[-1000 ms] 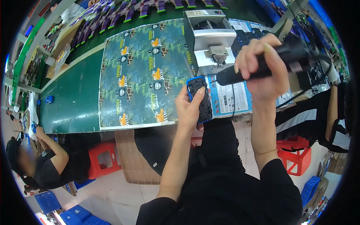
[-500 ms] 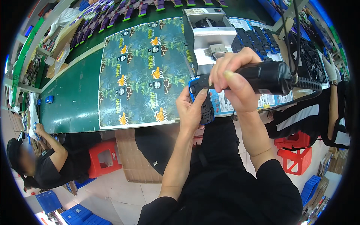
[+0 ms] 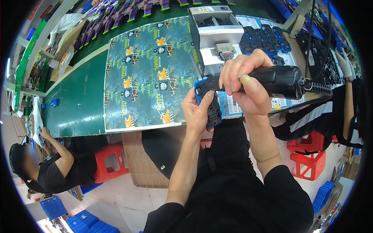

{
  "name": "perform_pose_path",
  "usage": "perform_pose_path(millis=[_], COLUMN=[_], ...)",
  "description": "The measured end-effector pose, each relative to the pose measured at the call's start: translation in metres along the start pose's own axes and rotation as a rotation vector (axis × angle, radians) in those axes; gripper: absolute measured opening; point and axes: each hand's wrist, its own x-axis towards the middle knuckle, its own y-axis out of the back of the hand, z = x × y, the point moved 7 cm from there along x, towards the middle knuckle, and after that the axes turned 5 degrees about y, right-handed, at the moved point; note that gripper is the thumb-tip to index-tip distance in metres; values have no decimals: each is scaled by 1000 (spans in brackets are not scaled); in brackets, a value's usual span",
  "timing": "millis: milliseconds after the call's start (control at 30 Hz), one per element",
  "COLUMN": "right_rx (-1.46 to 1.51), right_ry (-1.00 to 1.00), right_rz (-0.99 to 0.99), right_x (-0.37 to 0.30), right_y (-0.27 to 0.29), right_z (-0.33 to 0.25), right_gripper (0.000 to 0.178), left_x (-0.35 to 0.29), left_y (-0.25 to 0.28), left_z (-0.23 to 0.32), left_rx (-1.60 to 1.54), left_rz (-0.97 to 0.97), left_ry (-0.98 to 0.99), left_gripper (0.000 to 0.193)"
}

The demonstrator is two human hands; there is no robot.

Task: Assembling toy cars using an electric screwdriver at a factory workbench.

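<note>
My left hand (image 3: 197,113) is closed round a black toy-car chassis with blue edges (image 3: 213,115), holding it just past the table's front edge. In my right hand (image 3: 248,83) is a thick black electric screwdriver (image 3: 281,81), gripped with fingers and thumb wrapped over it. The screwdriver lies nearly level, its front end pointing left above the upper end of the chassis. Its bit tip is hard to make out there. Behind my hands stands a silver screw feeder (image 3: 220,38).
More black-and-blue chassis (image 3: 266,39) lie right of the feeder. A jungle-print sheet (image 3: 149,73) covers the green table (image 3: 74,116). The screwdriver's cable (image 3: 320,91) loops at the right. One co-worker (image 3: 54,167) sits at the left; another's arm (image 3: 347,99) shows at the right. Red stools (image 3: 112,165) stand below.
My hands keep nearly the same pose; the screwdriver has shifted very slightly right. Its hanging cables have swung at the upper right. The whole view has moved a little.
</note>
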Motion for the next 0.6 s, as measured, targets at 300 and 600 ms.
perform_pose_path(millis=[300,600], right_rx=[62,-363], right_ry=[148,83], right_rz=[-108,106], right_x=[16,55], right_y=[9,45], right_z=[-31,-12], right_gripper=[17,9], left_x=[5,16], left_y=[7,26], left_z=[-2,-2], left_rx=[-27,-428], left_rz=[45,8], left_ry=[14,112], left_gripper=[28,50])
